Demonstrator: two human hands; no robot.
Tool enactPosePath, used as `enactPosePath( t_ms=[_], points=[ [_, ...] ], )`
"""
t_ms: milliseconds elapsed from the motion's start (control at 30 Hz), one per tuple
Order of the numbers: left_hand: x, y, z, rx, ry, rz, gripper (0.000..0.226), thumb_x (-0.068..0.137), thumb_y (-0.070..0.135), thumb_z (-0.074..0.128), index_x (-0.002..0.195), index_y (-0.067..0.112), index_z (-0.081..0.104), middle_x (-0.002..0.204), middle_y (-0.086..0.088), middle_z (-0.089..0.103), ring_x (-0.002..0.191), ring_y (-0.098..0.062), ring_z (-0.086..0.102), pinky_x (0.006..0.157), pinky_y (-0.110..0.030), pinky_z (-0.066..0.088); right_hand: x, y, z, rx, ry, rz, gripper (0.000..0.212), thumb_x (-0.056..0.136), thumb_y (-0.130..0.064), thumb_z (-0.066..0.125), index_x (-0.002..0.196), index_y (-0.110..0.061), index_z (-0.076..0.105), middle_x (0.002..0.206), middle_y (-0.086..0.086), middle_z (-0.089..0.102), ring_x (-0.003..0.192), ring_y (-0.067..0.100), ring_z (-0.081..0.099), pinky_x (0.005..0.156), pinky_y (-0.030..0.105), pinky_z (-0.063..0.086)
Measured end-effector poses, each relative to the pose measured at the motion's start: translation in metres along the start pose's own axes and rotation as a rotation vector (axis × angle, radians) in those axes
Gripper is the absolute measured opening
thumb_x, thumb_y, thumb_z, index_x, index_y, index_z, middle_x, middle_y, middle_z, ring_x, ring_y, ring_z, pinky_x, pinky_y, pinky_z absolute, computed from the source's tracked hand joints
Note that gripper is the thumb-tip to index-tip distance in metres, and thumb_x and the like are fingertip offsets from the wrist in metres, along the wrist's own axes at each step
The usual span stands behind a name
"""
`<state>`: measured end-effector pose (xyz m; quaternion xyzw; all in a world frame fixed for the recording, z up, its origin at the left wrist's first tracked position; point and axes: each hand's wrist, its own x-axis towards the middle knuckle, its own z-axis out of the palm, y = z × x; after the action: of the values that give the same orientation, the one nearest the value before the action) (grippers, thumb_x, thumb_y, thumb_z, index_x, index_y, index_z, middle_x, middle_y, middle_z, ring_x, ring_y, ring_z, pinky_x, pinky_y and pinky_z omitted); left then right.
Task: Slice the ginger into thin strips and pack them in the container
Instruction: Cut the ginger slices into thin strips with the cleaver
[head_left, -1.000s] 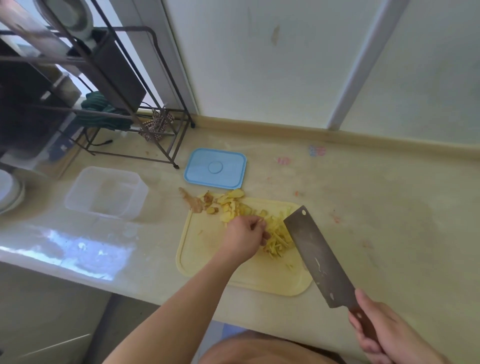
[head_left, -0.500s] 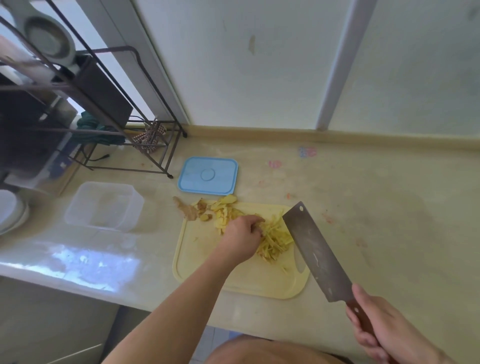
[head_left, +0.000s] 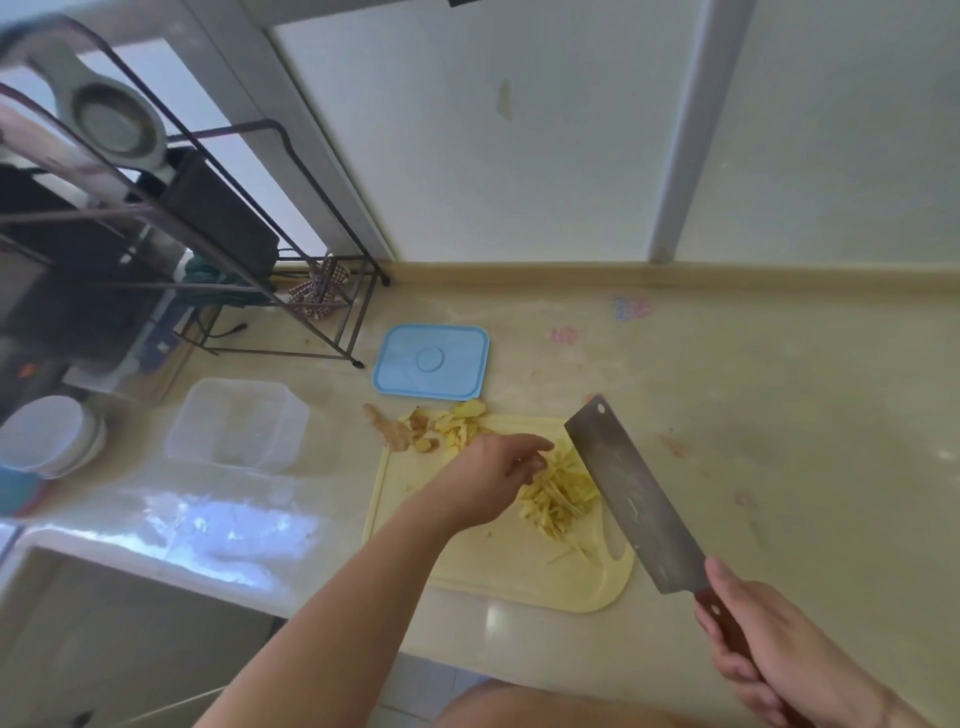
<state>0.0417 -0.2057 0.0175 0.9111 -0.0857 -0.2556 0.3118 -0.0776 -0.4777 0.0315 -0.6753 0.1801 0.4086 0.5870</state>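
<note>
A pile of thin ginger strips (head_left: 563, 491) lies on the yellow cutting board (head_left: 483, 556). My left hand (head_left: 491, 473) hovers at the pile's left edge with its fingers stretched out loosely, the tips touching the strips. My right hand (head_left: 763, 649) grips the wooden handle of a cleaver (head_left: 631, 493), whose blade is held tilted just right of the pile. Ginger slices and peel (head_left: 460, 423) and an uncut ginger piece (head_left: 387, 428) sit at the board's far left corner. The clear container (head_left: 239, 423) stands open and empty to the left. Its blue lid (head_left: 431, 361) lies behind the board.
A dark wire rack (head_left: 208, 234) with utensils stands at the back left of the counter. White bowls (head_left: 47, 434) are stacked at the far left. The counter's front edge runs just below the board, and a wall rises behind.
My left hand's fingers have uncurled from the strips and now stretch out over the pile. The cleaver has stayed raised to the right of the pile. The camera has tilted slightly.
</note>
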Motion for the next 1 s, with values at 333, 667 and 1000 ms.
enactPosePath(
  t_ms=[333, 667, 1000],
  points=[
    [0.025, -0.006, -0.014, -0.191, 0.19, -0.04, 0.016, 0.093, 0.016, 0.068, 0.105, 0.025, 0.075, 0.083, 0.014, 0.074, 0.077, 0.0, 0.065, 0.073, -0.016, 0.052, 0.006, -0.005, -0.001, 0.044, 0.018, 0.013, 0.075, 0.054, -0.086, 0.045, 0.066, -0.012, 0.043, 0.053, 0.009, 0.03, 0.039, 0.011, 0.025, 0.039, 0.018, 0.023],
    [0.01, -0.058, -0.032, 0.358, -0.033, 0.142, 0.039, 0.093, 0.017, 0.067, 0.131, 0.02, 0.064, 0.13, 0.003, 0.062, 0.122, -0.016, 0.049, 0.106, -0.032, 0.039, 0.011, -0.005, 0.002, 0.058, 0.027, 0.018, 0.08, 0.051, -0.089, 0.047, 0.066, -0.011, 0.044, 0.054, 0.01, 0.029, 0.04, 0.012, 0.024, 0.041, 0.02, 0.018],
    [0.03, -0.045, -0.05, 0.435, -0.149, 0.05, 0.048, 0.09, 0.018, 0.071, 0.136, 0.021, 0.057, 0.129, 0.003, 0.056, 0.117, -0.019, 0.047, 0.089, -0.021, 0.034, 0.015, -0.011, 0.004, 0.041, 0.007, 0.02, 0.09, 0.041, -0.096, 0.051, 0.066, -0.01, 0.043, 0.053, 0.012, 0.028, 0.041, 0.012, 0.024, 0.042, 0.019, 0.018]
  ],
)
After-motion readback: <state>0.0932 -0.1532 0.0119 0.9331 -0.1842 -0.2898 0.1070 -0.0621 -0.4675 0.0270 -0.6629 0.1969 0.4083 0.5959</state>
